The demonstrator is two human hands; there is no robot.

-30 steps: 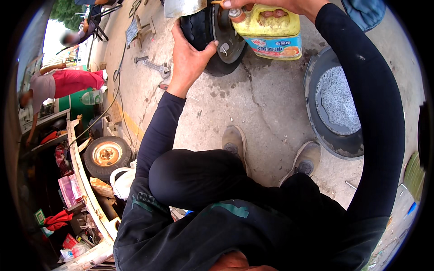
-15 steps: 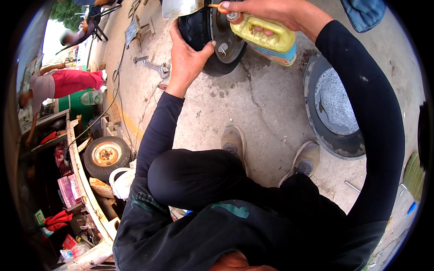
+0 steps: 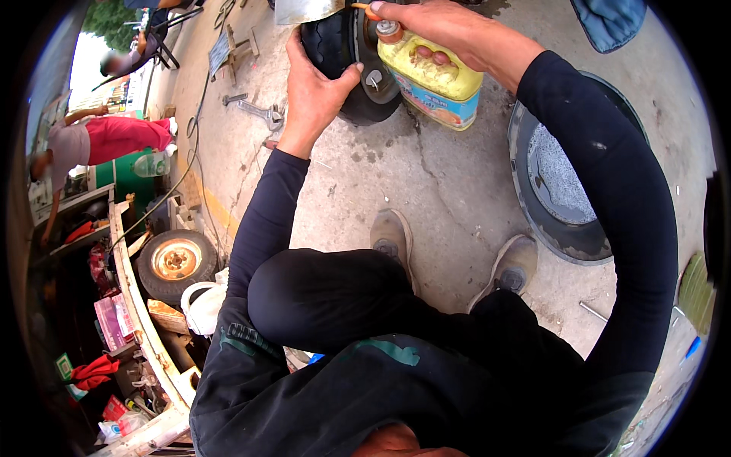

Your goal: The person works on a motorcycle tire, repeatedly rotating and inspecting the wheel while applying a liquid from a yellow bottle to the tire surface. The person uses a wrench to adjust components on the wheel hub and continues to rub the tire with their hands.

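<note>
At the top of the view a small wheel with a black tyre (image 3: 327,49) stands beneath a silver metal guard (image 3: 304,11). My left hand (image 3: 314,99) grips the tyre, thumb on one side and fingers on the other. Fingers of my right hand (image 3: 457,32) pass through the handle of a yellow plastic jug (image 3: 430,85) with a blue label. The jug's neck is close to the wheel hub. Between that hand's thumb and forefinger is a small orange piece with a thin stem (image 3: 371,12); its kind is unclear.
A dark basin (image 3: 533,202) of greyish, frothy liquid sits at right. An adjustable wrench (image 3: 263,114) lies left of the wheel. A cluttered cart (image 3: 145,305), a spare wheel (image 3: 177,263) and a cable (image 3: 196,129) are at left. Another person (image 3: 114,141) stands beyond.
The jug has swung so its base is lower and further left, nearer upright in the picture. My right forearm has shifted slightly down and left. My left hand stays on the tyre.
</note>
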